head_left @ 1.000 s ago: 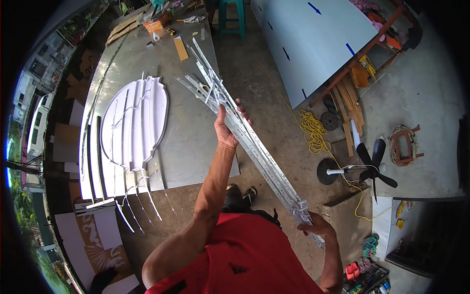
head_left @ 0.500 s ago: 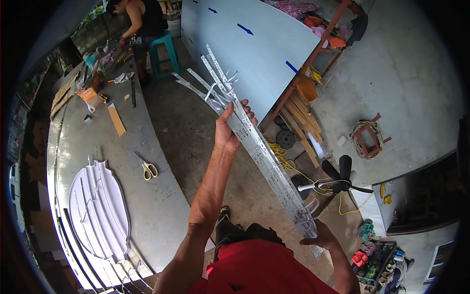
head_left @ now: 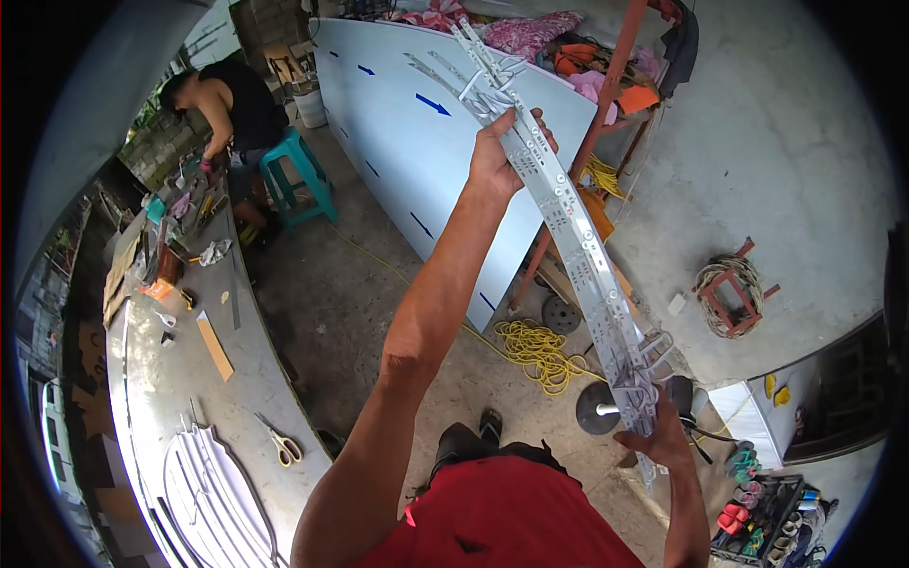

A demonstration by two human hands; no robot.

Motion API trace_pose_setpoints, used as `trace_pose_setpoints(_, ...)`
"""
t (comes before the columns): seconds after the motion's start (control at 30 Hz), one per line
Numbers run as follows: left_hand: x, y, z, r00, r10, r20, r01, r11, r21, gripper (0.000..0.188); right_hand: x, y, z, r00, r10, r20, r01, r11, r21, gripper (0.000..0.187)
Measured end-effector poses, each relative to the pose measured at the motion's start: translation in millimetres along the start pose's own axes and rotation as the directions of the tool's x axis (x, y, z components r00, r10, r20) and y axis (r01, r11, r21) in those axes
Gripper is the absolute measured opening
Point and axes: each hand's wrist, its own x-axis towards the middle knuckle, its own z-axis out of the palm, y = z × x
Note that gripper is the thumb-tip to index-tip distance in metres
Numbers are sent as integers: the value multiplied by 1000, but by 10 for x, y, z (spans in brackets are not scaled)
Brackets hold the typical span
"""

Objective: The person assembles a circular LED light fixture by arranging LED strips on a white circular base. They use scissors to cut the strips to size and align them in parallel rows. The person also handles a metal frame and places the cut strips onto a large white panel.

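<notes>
Within left hand [head_left: 496, 159] and, lower, right hand [head_left: 666, 437]; slanted strip bundle [head_left: 580, 232].

Our left arm [head_left: 417, 322] stretches forward, slightly bent at the elbow, and our left hand [head_left: 497, 159] grips firmly. Our right hand [head_left: 660, 434] grips closer to us, its forearm [head_left: 688, 521] at our right side. The 2 hands are well apart.
</notes>
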Motion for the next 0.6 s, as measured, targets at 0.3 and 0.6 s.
trace_pose_setpoints(0.3,2010,1048,-538,995,13,-100,-8,999,43,40,1630,-920,-338,987,-15,-158,18,1000,17,74)
trace_pose_setpoints(0.6,3646,2485,-894,998,5,-64,2,993,116,35,3501,-2138,-175,964,30,-265,20,983,184,66)
